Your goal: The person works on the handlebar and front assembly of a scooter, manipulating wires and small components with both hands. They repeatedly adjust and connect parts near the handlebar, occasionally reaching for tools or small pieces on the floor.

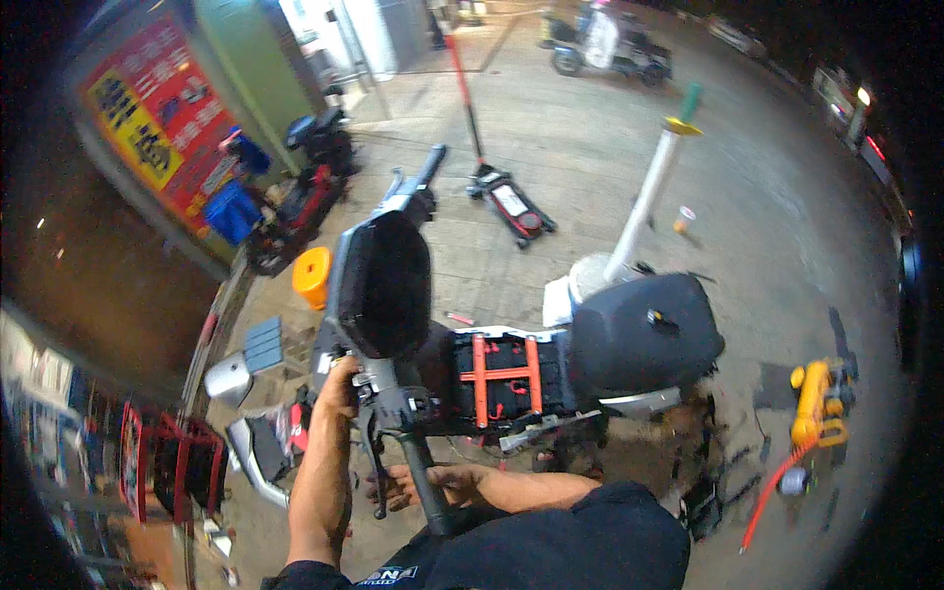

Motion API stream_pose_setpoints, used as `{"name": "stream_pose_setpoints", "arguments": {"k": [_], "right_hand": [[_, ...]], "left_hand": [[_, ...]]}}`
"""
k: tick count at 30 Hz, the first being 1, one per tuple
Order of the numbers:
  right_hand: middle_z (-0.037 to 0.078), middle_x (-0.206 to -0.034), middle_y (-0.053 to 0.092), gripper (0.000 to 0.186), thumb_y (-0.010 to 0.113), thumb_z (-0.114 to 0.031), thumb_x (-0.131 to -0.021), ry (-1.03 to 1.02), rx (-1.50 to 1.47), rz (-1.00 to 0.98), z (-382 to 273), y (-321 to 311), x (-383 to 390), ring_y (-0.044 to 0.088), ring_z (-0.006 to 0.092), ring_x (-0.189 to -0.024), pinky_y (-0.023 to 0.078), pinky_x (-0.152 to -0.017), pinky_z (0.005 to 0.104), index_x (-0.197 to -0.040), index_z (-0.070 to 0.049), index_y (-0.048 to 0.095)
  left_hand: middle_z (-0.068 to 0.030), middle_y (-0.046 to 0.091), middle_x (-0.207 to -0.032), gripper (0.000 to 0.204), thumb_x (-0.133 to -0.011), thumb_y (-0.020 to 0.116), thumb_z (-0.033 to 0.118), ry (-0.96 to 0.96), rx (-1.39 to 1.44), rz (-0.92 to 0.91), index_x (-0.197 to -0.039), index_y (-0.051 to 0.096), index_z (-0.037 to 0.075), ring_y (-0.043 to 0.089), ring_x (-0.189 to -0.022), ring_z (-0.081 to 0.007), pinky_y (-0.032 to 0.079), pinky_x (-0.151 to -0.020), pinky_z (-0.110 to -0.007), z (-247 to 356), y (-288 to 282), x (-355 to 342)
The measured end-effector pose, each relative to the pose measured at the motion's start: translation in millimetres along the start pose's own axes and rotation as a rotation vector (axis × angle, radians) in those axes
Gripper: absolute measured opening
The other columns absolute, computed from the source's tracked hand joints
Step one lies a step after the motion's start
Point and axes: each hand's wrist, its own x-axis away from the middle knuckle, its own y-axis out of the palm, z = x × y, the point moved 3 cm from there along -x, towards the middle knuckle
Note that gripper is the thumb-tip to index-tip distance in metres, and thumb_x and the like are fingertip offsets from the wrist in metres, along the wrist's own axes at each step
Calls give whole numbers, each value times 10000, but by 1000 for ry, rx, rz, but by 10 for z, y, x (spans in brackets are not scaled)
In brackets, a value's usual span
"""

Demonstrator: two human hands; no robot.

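A scooter stands across the view before me, with its dark display housing (386, 285), black seat (644, 334) and a black battery bay (503, 379) crossed by orange straps. My left hand (340, 387) is up against the front of the scooter below the display housing, beside the handlebar clamp. Its fingertips are hidden there, and what they touch does not show. Behind the near handlebar grip (425, 482) and next to the brake lever (376, 472) is my right hand (447, 484). Its fingers look stretched and apart, with the grip covering part of them.
A red and black floor jack (511, 205) stands beyond the scooter. At right lies a yellow power tool (814, 403) with a red hose (772, 497). An orange stool (313, 278), removed silver panels (258, 457) and a red rack (162, 462) are at left. A white post (644, 202) rises behind the seat.
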Motion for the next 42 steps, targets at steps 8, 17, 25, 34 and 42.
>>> {"name": "stream_pose_setpoints", "arguments": {"k": [8, 17, 25, 34, 42], "right_hand": [[125, -1341, 566, 863, 792, -427, -816, 11, 62, -9, -122, 187, 164, 539, 294, -1282, 376, -1129, 488, -1504, -122, 369], [158, -1358, 534, 845, 853, -362, -750, 164, -37, 86, -267, 382, 269, 493, 340, -1315, 351, -1146, 496, -1445, -150, 420], [170, -1363, 525, 852, 876, -344, -720, 219, 14, 75, -416, 425, 222, 484, 348, -1313, 345, -1147, 495, -1423, -146, 437], [172, -1361, 530, 872, 881, -350, -704, 233, 120, 32, -467, 500, 201, 496, 336, -1290, 350, -1140, 490, -1418, -120, 436], [174, -1359, 534, 891, 885, -356, -690, 264, 165, -28, -453, 617, 97, 506, 325, -1270, 355, -1133, 484, -1414, -97, 436]], "left_hand": [[-48, 716, -909, 325, -742, 706, 241, -19, 29, 91, -1026, 680, 85, 674, -802, -218, 544, -732, -382, 143, 377, 298], [-56, 734, -897, 267, -778, 659, 213, -131, 43, 37, -985, 721, 57, 689, -802, -184, 553, -751, -341, 152, 533, 399], [3, 632, -938, 226, -793, 660, 164, 36, -14, -143, -1004, 679, 87, 572, -905, -120, 471, -769, -327, 54, 458, 241], [-40, 716, -884, 195, -758, 701, 179, 196, -15, -169, -923, 731, 80, 665, -794, -160, 529, -747, -320, 3, 485, 188], [-48, 696, -910, 223, -761, 716, 199, 288, -82, -227, -943, 717, 69, 642, -850, -179, 500, -789, -331, -92, 398, 60]]}}
